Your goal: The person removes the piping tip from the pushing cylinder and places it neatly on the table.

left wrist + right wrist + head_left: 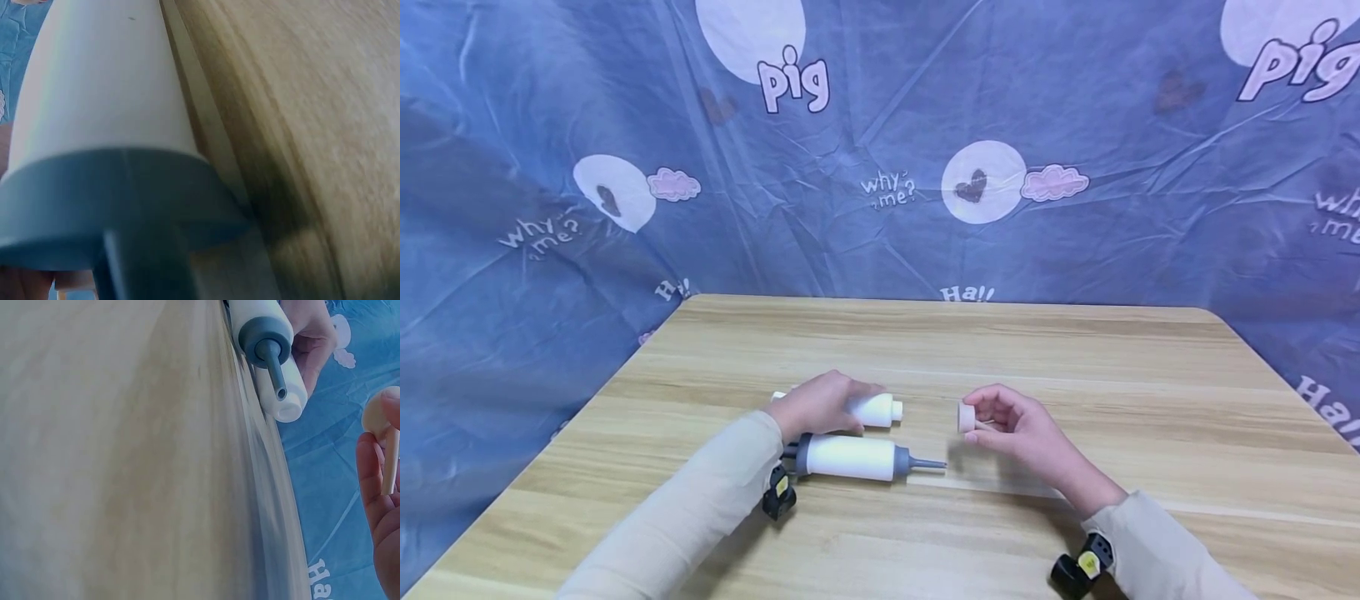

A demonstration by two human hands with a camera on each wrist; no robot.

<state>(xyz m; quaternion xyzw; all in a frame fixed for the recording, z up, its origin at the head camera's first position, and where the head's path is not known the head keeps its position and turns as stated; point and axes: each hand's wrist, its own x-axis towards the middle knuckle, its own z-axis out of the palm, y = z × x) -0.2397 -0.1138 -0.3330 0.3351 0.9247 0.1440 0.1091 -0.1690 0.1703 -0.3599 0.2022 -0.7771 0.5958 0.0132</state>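
A white bottle (876,410) with a narrow neck lies on its side, neck to the right. My left hand (822,403) reaches over and grips it, hiding its middle. Just in front lies a white-barrelled pump (852,457) with grey ends and a thin grey nozzle pointing right; its barrel (106,81) fills much of the left wrist view. My right hand (1026,429), to the right of both, pinches a pale round cap-like piece (966,417) between thumb and fingers. In the right wrist view a thin stem (390,462) runs from this piece.
All lies on a wood-grain table (955,350). Behind it hangs a blue printed cloth (865,242), also seen at both sides. A small black camera sits on each wrist, the left one (778,493) close to the pump's rear end.
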